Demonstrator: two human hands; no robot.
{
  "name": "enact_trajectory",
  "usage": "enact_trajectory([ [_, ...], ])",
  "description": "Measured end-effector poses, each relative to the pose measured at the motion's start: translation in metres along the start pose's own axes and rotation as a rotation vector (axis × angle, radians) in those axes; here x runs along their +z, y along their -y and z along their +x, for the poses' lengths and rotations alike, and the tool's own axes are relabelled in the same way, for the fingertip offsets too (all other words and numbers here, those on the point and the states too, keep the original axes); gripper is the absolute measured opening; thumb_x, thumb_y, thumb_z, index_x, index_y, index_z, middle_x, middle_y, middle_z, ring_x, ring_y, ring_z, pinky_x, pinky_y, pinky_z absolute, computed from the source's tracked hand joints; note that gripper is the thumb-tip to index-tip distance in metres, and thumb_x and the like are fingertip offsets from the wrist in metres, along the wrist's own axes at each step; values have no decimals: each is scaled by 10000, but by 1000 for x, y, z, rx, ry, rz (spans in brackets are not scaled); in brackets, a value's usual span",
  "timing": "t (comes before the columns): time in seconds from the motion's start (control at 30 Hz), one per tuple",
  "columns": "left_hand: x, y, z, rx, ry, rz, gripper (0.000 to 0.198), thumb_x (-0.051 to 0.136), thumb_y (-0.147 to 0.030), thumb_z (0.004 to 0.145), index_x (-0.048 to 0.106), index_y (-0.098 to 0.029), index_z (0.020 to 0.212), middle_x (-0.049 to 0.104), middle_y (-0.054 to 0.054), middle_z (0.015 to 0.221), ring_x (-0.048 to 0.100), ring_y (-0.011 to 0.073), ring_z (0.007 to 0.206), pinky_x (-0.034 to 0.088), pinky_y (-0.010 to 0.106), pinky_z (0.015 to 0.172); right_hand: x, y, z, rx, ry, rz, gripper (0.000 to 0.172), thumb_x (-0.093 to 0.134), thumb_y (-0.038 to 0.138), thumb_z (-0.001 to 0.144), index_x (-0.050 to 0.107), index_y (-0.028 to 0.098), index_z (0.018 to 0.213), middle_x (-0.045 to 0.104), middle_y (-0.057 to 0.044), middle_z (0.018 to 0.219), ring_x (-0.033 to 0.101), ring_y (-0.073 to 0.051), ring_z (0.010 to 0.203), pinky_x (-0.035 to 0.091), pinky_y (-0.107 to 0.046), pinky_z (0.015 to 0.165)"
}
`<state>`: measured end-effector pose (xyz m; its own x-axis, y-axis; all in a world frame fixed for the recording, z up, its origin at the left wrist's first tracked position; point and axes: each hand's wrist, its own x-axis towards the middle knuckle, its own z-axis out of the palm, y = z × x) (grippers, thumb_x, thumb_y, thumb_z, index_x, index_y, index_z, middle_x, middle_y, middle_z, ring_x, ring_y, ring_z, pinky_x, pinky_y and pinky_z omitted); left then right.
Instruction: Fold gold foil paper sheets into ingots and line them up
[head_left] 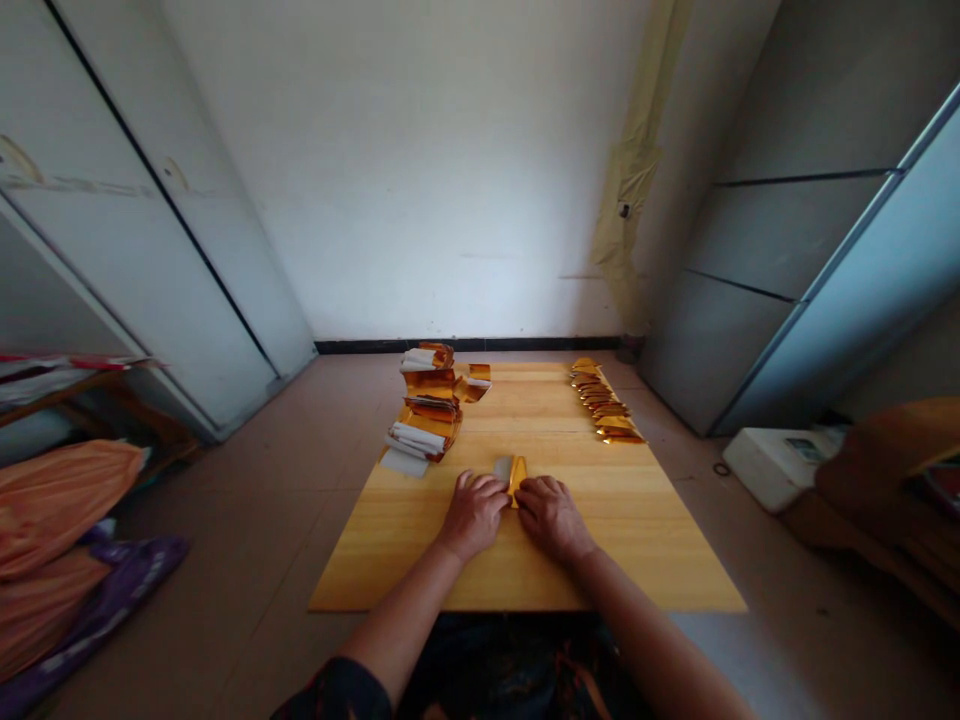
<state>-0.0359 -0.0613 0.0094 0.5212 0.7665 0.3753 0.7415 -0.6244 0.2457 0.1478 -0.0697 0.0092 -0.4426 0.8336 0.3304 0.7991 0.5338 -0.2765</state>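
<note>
Between my two hands, near the middle of the wooden board (pixel 600 580), a sheet of gold foil paper (pixel 517 475) stands partly folded, its pale backing showing on the left. My left hand (pixel 478 512) presses its fingertips against the paper's left side, fingers bent together. From the right, my right hand (pixel 553 515) grips the other side with curled fingers. Stacks of gold and white paper (pixel 431 410) lie at the board's far left. A row of folded gold paper pieces (pixel 602 400) runs along its far right.
A white wall (pixel 450 180) rises beyond the board. Grey cabinets (pixel 172 200) stand at left, a grey refrigerator (pixel 780 220) at right. Orange and purple bags (pixel 67 560) lie on the left floor. A white box (pixel 769 465) sits at right beside brown wooden furniture (pixel 885 480).
</note>
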Motion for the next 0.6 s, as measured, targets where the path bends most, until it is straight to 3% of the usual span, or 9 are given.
enact_trajectory([
  [0.27, 5, -4, 15, -5, 21, -51, 82, 585, -261, 800, 655, -219, 804, 633, 40, 908, 517, 198, 949, 361, 371, 872, -8, -22, -7, -47, 3, 103, 112, 578, 280, 865, 686, 253, 878, 660, -17, 949, 519, -159, 905, 343, -279, 817],
  [0.6, 12, -1, 16, 5, 32, -1, 123, 572, -297, 847, 667, -227, 814, 637, 33, 857, 528, 179, 886, 361, 338, 801, -10, -24, -1, -18, 61, 89, 123, 614, 335, 833, 666, 246, 901, 635, -35, 972, 507, -189, 938, 330, -313, 841],
])
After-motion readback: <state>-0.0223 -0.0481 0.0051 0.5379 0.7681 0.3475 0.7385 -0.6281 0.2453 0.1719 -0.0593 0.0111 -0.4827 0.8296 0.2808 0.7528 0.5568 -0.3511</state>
